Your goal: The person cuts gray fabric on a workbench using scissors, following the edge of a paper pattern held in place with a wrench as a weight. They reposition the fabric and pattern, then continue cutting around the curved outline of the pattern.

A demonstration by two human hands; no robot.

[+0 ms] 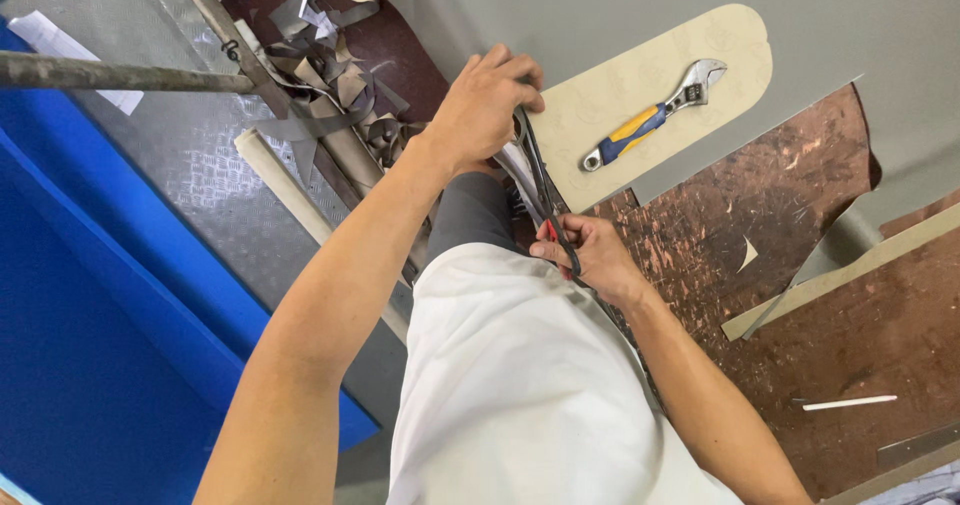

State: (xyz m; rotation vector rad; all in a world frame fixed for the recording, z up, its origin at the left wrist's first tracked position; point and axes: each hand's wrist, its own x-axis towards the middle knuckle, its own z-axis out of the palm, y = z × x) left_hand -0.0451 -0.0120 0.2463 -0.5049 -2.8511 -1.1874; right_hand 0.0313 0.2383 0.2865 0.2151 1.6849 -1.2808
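While bent over the brown table [800,295], both forearms reach up-frame from the white shirt [520,385]. Left hand [485,105], fingers curled, pressed down on the edge of the grey sheet [600,15] at about eleven o'clock from the scissors [545,190]. Right hand [590,250] closed through the scissor handles, blades pointing toward twelve o'clock at the sheet's edge, just below the left hand. One pair of scissors, one cream template [640,85] on the sheet, one wrench [652,117] with a blue-and-yellow grip lying on that template at two o'clock from the right hand. One white stick [848,402] at four o'clock. Heap of grey scraps [330,75] at ten o'clock.
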